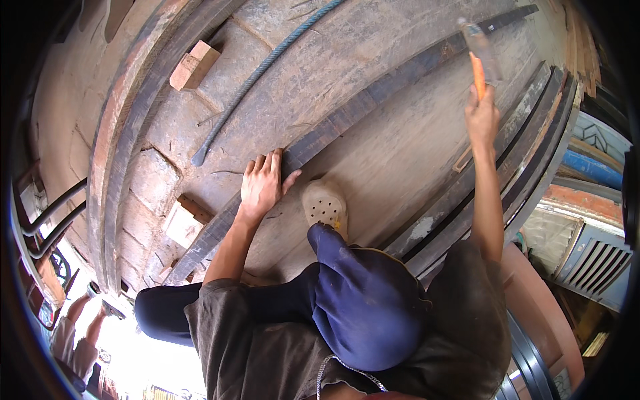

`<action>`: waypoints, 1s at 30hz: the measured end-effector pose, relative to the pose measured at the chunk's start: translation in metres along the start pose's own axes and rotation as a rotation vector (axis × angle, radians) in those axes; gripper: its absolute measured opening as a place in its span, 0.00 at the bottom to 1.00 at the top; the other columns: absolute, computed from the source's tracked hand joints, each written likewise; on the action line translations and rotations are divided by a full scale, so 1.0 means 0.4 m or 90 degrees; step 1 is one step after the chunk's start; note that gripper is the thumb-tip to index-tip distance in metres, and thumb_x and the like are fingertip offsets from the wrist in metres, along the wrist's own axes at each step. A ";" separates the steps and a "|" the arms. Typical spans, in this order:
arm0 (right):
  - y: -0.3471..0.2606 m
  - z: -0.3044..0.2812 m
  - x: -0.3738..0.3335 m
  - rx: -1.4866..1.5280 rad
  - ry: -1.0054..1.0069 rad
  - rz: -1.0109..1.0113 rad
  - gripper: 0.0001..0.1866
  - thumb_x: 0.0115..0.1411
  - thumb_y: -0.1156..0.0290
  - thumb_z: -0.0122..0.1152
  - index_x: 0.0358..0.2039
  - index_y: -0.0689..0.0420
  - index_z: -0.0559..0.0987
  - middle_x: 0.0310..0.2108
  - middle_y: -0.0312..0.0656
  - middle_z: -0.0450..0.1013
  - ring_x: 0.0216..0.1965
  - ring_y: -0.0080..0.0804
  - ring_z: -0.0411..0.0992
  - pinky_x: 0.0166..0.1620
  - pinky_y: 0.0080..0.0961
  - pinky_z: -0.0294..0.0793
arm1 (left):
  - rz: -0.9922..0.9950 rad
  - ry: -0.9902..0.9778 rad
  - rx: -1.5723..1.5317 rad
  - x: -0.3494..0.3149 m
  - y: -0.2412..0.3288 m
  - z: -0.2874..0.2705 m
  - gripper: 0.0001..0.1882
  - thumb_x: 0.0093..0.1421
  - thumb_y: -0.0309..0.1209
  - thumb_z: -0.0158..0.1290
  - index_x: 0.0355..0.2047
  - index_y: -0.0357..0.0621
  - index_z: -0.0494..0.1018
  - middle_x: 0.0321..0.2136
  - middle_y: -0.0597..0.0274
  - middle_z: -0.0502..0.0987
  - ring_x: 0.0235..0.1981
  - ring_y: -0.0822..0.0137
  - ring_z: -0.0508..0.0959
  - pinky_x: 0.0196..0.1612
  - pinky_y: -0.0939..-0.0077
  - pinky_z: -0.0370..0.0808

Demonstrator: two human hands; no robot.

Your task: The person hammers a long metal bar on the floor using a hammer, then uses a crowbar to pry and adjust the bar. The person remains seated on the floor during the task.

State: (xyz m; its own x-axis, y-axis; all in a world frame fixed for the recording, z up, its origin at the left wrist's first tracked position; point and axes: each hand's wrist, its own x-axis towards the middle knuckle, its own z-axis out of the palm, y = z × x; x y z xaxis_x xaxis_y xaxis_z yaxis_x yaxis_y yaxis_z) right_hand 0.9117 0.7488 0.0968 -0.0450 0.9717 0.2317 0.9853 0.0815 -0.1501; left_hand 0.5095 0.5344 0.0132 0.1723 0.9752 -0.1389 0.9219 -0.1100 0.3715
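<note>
My left hand (261, 185) lies flat with fingers spread on a long dark steel strip (373, 100) that runs diagonally across the dusty concrete floor. My right hand (481, 119) is raised at the right, shut on the orange handle of a hammer (479, 57) whose metal head points up and looks blurred. My foot in a beige perforated clog (325, 205) stands just right of the left hand. My knee in dark blue trousers (363, 300) is bent below it.
More dark steel strips (527, 133) lie stacked at the right, and curved ones (117, 133) at the left. A grey rope (260, 70) and two wooden blocks (193, 65) (183, 223) lie on the floor. Another person's legs (83, 320) show at lower left.
</note>
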 end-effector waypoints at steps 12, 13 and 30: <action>-0.041 -0.006 0.019 -0.046 -0.059 0.090 0.20 0.70 0.55 0.45 0.40 0.62 0.70 0.23 0.64 0.75 0.29 0.68 0.75 0.31 0.56 0.73 | -0.015 -0.023 -0.012 0.004 0.012 -0.003 0.34 0.60 0.54 0.54 0.52 0.34 0.68 0.40 0.50 0.78 0.42 0.54 0.78 0.47 0.63 0.73; 0.035 0.039 0.011 -0.103 -0.118 0.105 0.20 0.70 0.54 0.45 0.40 0.61 0.70 0.24 0.65 0.75 0.30 0.68 0.75 0.31 0.56 0.72 | -0.008 -0.020 -0.018 0.008 0.018 0.003 0.34 0.61 0.54 0.53 0.53 0.34 0.68 0.40 0.50 0.78 0.42 0.54 0.78 0.46 0.63 0.73; 0.029 0.050 -0.024 -0.041 -0.112 0.148 0.20 0.70 0.54 0.47 0.41 0.60 0.71 0.23 0.61 0.75 0.27 0.63 0.76 0.30 0.54 0.71 | -0.009 -0.015 -0.011 0.005 0.007 0.004 0.34 0.61 0.54 0.53 0.53 0.34 0.68 0.40 0.51 0.78 0.42 0.55 0.78 0.46 0.63 0.73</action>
State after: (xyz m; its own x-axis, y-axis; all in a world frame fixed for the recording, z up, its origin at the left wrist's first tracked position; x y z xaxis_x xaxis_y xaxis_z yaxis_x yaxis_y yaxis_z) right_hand 0.9201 0.7446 0.0736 0.1611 0.9866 0.0265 0.9807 -0.1571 -0.1164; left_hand 0.5129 0.5355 0.0127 0.1683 0.9717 -0.1655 0.9179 -0.0932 0.3858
